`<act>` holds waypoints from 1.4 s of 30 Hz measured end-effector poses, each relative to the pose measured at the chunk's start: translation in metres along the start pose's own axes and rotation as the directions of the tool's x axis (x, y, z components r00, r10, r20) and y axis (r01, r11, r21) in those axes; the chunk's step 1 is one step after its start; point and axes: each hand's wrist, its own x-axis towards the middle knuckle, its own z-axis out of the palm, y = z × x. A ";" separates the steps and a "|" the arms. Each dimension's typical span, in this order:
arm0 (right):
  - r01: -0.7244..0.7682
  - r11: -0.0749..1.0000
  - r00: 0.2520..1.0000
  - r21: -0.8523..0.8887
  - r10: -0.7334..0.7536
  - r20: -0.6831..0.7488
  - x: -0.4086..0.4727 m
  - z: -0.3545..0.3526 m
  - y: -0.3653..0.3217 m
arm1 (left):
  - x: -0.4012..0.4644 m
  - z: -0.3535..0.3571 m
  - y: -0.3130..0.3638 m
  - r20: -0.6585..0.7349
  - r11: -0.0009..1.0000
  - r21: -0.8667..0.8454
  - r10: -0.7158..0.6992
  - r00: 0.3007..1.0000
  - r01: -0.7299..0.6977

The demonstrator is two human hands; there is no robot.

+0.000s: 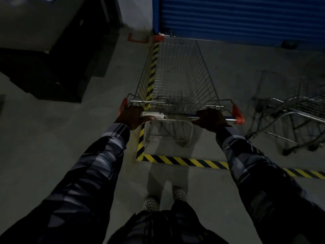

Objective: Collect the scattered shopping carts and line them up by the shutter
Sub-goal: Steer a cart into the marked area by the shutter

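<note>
Both hands are on the bar here. The left hand (132, 117) is clenching around the handle (177, 117) near its left orange end cap, and the right hand (211, 119) is wrapping the same bar just inside the right cap, so this is a firm two-handed grasp on the shopping cart (177, 73) sitting in the centre of the frame. The cart's nose is pointing up the picture at the blue shutter (242, 18) across the upper right, and its front rim looks close to the shutter's base, though whether it is touching is hard to tell in this gloom.

The basket is straddling the left leg of the hazard tape (184, 162), that yellow-and-black stripe running up the floor and turning a corner at lower centre. A second cart (290, 111) is waiting at the right edge, angled, well inside the taped area.

So the step looks like parking this one. To do it well, I'd say the person should be pushing evenly through both hands so the nose isn't swinging, nudging the cart rightward until its left side is sitting inside the stripe, and easing off before the front meets the shutter. Squaring it parallel to the tape should be leaving room for the neighbour to line up alongside.
</note>
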 end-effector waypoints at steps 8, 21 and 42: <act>0.026 1.000 0.999 -0.003 -0.026 -0.029 -0.023 0.008 0.008 | -0.013 0.008 0.014 0.009 0.998 -0.055 -0.030 1.000 0.030; 0.033 0.998 0.999 0.055 -0.033 -0.013 -0.040 0.014 0.037 | -0.014 0.007 0.048 0.001 0.997 -0.064 -0.034 0.999 0.034; 0.005 0.995 1.000 0.103 -0.004 -0.010 -0.061 0.029 0.027 | -0.034 0.000 0.053 -0.046 0.997 -0.059 0.054 0.997 -0.056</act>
